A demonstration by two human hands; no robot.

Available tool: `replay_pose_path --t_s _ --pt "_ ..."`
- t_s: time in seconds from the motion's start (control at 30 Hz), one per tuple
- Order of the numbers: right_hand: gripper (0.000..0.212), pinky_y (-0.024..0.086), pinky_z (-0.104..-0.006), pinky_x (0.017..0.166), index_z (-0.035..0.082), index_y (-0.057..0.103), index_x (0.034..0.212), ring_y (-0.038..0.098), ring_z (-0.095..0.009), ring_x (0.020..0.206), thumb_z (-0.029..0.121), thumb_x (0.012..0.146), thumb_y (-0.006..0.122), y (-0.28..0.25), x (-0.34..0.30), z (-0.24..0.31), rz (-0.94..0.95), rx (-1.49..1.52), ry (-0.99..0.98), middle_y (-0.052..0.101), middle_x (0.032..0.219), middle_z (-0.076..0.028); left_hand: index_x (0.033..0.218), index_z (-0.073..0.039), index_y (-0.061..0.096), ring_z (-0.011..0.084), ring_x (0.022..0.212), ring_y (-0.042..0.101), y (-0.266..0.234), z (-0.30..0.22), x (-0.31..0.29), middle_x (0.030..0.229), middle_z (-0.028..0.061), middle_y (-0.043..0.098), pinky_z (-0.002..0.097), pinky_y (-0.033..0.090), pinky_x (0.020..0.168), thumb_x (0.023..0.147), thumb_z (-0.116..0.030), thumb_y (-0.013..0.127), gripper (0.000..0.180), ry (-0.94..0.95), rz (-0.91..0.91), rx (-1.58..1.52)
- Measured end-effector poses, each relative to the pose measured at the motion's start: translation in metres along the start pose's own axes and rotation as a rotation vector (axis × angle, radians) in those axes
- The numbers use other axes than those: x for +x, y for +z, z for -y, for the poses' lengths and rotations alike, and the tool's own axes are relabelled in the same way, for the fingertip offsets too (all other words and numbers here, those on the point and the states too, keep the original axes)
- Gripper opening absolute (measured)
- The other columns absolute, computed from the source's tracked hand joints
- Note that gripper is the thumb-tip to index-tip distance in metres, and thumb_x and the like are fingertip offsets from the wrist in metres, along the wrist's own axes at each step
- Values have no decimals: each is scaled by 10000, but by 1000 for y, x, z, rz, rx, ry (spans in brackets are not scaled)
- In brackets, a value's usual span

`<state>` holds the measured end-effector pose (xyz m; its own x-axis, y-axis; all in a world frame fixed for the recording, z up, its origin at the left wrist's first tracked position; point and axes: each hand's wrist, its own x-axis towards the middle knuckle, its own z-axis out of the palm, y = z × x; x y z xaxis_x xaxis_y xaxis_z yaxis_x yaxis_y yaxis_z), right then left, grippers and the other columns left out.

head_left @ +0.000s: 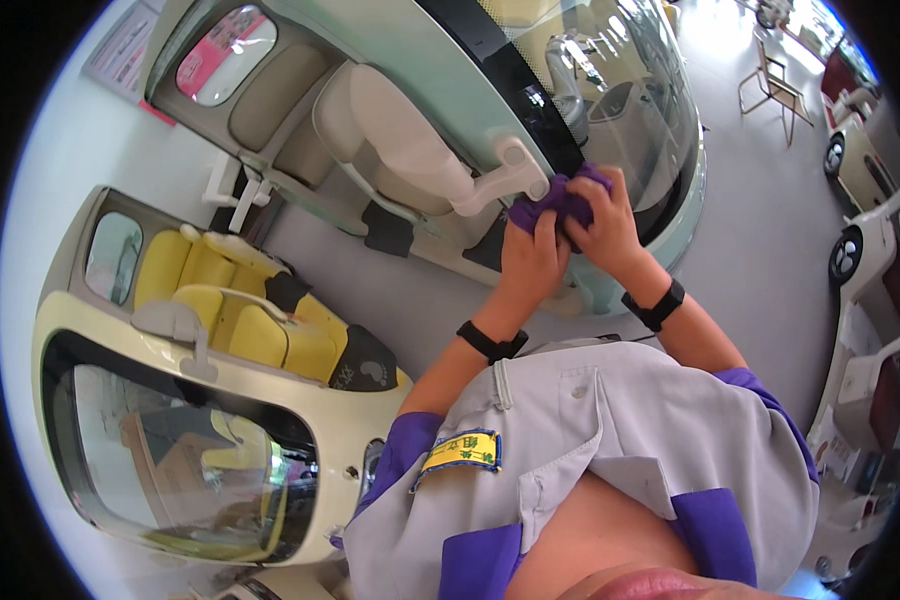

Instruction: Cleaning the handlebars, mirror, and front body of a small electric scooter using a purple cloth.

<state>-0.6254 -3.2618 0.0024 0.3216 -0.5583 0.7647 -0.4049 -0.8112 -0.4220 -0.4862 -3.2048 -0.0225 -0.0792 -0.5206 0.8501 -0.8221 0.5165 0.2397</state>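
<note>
A bunched purple cloth [542, 208] is gripped between my two hands, in front of the pale green vehicle. My left hand [535, 262] closes on its near, lower side. My right hand [610, 222] has its fingers bent over the right part of the cloth. Just left of the cloth is the end of a cream jointed mirror arm [515, 175]; whether the cloth touches it I cannot tell. Behind my hands runs the black windscreen border [540, 100], with the curved clear windscreen [640, 110] to its right. A black band circles each wrist.
The green vehicle's open side shows beige seats [280, 105]. To the left stands a cream vehicle [345, 430] with yellow seats [215, 290]. Grey floor [750, 220] extends to the right, with a folding chair [775, 85] far off and white vehicles [870, 255] along the right edge.
</note>
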Motion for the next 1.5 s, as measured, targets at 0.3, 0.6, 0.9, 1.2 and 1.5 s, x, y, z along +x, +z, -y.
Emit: replay_pose_path --t_s 0.3,0.6,0.9,1.2,1.5 --pt "437 445 -454 923 110 589 1097 494 -419 1065 40 679 697 14 -59 21 -50 -79 240 461 1136 -205 1145 -7 529 408 1004 587 -2 19 -40 1159 207 586 472 514 823 780 13 627 378 53 178 -243" --pt "461 448 -437 947 107 613 1188 538 -404 1093 2 741 657 12 60 112 -244 -108 -101 550 1192 -192 1072 6 553 419 910 592 -107 29 54 1023 208 624 482 479 812 786 49 615 296 224 -145 -254" --pt "317 477 -437 899 80 629 1071 587 -390 1016 34 760 671 46 7 124 -236 -43 48 605 1090 -163 1075 -16 546 443 860 586 -124 51 5 1009 225 601 496 481 745 818 -15 617 267 93 143 -250" --pt "463 462 -440 948 83 583 1213 567 -394 1101 43 760 673 46 102 168 -148 -24 -110 613 1172 -165 1301 46 427 430 1042 565 -162 70 67 1150 272 565 446 453 907 851 -35 585 484 -232 -114 -247" --pt "450 414 -455 911 128 610 1163 538 -352 1069 62 721 662 54 108 163 -122 -148 -132 594 1116 -115 1268 64 485 455 1117 466 -155 63 68 1258 315 450 499 378 970 823 -43 590 469 -71 -264 -44"
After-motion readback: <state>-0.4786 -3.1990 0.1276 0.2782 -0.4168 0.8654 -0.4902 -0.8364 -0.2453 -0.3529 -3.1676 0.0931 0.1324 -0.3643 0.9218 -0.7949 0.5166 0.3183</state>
